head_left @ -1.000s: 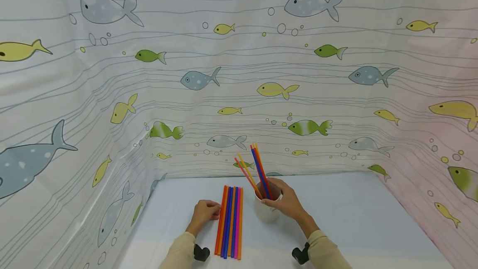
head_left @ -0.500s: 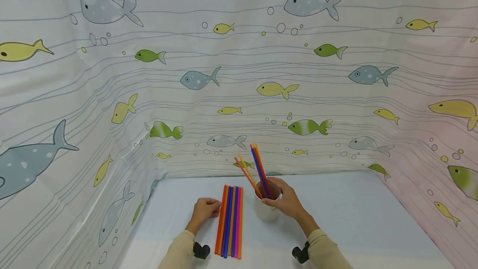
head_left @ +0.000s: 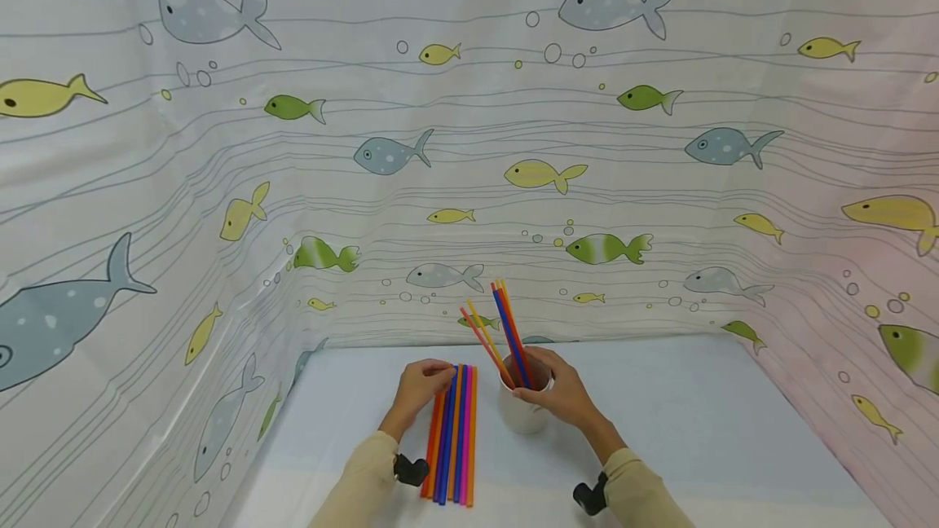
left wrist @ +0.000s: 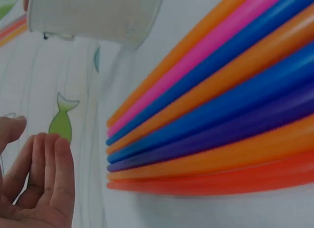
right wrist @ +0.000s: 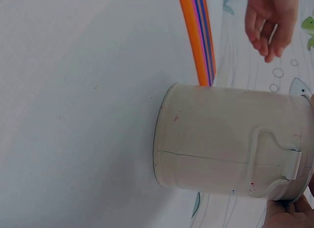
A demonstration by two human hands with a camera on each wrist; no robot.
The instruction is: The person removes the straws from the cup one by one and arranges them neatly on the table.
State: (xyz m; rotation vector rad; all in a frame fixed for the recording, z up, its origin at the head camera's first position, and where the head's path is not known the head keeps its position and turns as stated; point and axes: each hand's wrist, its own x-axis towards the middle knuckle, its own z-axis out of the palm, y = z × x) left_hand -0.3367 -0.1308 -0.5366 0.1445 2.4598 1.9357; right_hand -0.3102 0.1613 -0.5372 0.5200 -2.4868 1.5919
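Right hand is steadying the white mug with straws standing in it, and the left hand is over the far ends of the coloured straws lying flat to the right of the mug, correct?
Not quite: in the head view the flat row of coloured plastic straws lies left of the white ceramic mug, not right. The right hand holds the mug's rim, and the left hand is over the straws' far ends.

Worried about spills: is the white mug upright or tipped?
Upright: the white mug stands on the table, straws poking from its top, right hand on its rim.

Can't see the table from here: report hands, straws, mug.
Left hand open, fingers over far ends of flat straw row, grip unconfirmed. Right hand grips white mug at rim; upright straws inside. Nothing between row and mug.
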